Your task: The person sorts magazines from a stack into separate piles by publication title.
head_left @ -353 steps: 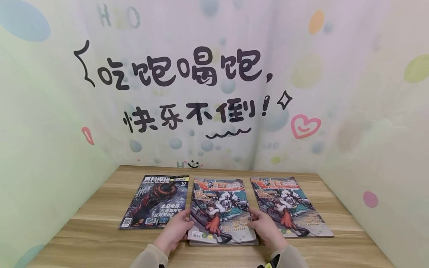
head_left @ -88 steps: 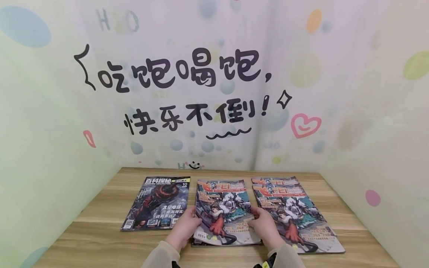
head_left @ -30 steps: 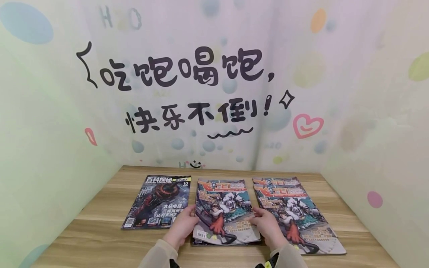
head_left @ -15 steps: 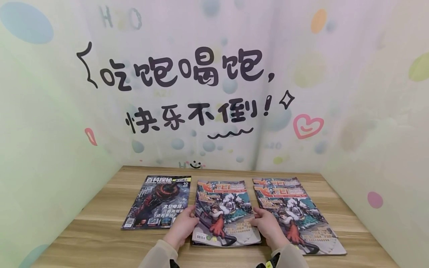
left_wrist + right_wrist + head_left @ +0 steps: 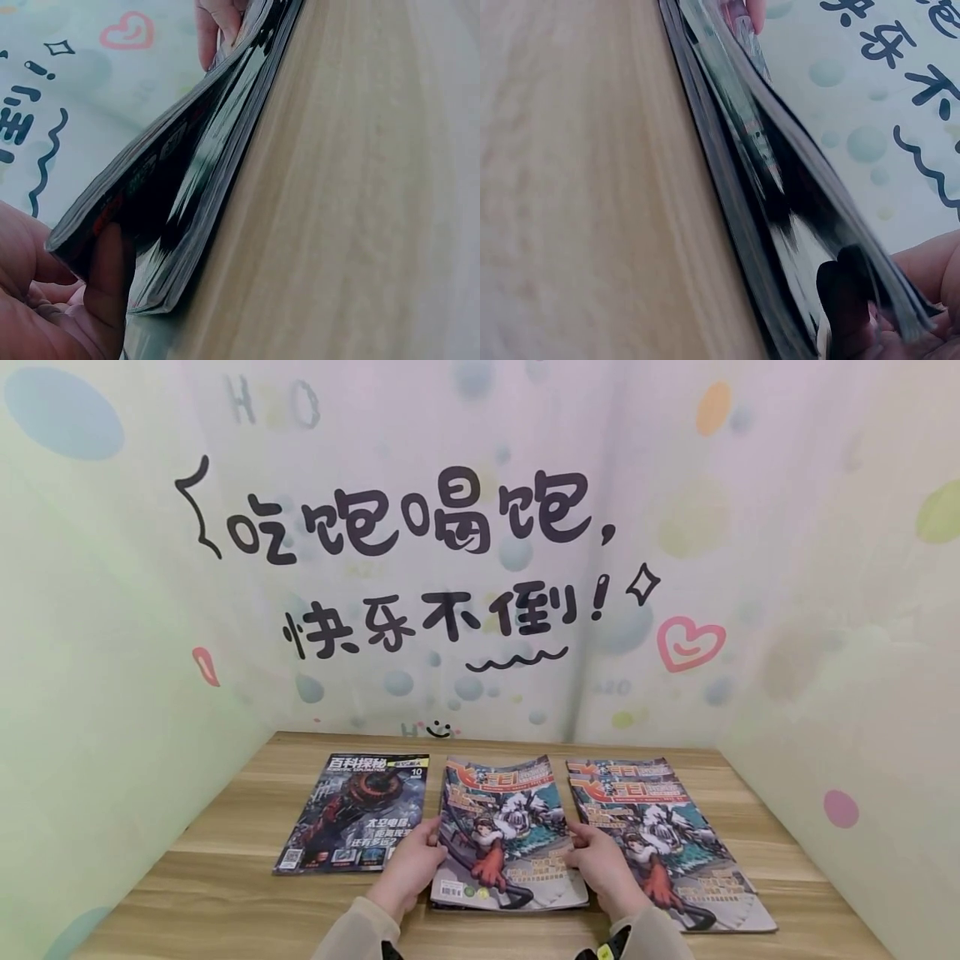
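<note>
My left hand and right hand pinch the two side edges of a comic-covered magazine in the middle of the table. Its cover bows a little. In the left wrist view, the left thumb and fingers hold a raised corner of this magazine, with a dark gap above the magazines beneath it. The right wrist view has the right fingers on the opposite edge, also lifted off the lower magazines. How many lie below cannot be told.
To the left lies a dark science magazine. On the right, two magazines with the same comic cover overlap, the upper one shifted toward the front. All rest on a wooden table between printed walls.
Since the oldest frame, a second comic-covered magazine has come onto the right-hand one. In the last half second, the middle magazine's far edge has risen slightly between both hands.
</note>
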`<state>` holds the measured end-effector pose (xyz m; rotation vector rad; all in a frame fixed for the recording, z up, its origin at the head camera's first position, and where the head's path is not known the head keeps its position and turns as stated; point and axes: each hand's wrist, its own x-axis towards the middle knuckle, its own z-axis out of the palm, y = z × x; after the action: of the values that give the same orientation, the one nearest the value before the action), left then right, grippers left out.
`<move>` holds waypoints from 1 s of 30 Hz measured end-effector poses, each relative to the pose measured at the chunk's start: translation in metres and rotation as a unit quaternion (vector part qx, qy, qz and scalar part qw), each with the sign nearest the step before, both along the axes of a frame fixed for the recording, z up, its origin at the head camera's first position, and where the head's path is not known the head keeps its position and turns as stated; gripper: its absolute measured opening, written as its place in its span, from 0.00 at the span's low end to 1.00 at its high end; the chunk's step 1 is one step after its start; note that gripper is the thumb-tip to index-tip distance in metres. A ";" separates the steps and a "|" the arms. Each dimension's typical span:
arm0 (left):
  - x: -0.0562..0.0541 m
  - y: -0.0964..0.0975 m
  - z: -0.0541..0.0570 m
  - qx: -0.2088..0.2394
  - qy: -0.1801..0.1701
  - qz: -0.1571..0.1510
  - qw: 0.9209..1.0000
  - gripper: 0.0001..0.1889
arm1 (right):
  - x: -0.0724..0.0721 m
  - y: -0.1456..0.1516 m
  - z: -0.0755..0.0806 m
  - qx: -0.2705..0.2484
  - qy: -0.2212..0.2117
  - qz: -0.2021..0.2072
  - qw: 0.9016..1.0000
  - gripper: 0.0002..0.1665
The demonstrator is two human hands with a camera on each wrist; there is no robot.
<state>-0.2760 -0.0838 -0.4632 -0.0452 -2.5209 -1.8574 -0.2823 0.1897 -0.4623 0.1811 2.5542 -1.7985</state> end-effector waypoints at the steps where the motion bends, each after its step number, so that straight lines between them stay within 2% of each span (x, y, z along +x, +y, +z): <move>1: 0.001 0.000 0.001 0.003 0.002 0.001 1.000 0.31 | 0.000 0.000 0.001 0.001 0.002 0.000 1.000 0.36; 9: 0.003 0.004 0.004 0.027 0.007 -0.004 1.000 0.31 | 0.000 0.007 0.006 0.025 0.033 0.007 0.999 0.35; 13: 0.003 0.011 0.004 0.045 0.010 -0.017 0.999 0.31 | 0.001 0.017 0.009 0.015 0.033 0.012 0.999 0.35; 17: 0.005 0.024 0.005 0.067 0.010 -0.027 0.997 0.31 | 0.004 0.030 0.012 0.005 0.013 0.014 1.000 0.37; 23: 0.008 0.048 0.009 0.107 0.013 -0.032 0.994 0.32 | 0.007 0.053 0.017 0.018 -0.014 0.009 1.000 0.37; 30: 0.014 0.075 0.014 0.108 -0.006 -0.028 0.994 0.31 | 0.013 0.084 0.018 0.016 -0.017 0.003 1.000 0.39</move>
<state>-0.2624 -0.0083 -0.4492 -0.1027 -2.3330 -2.1451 -0.2696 0.2734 -0.4440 0.2013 2.5592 -1.7365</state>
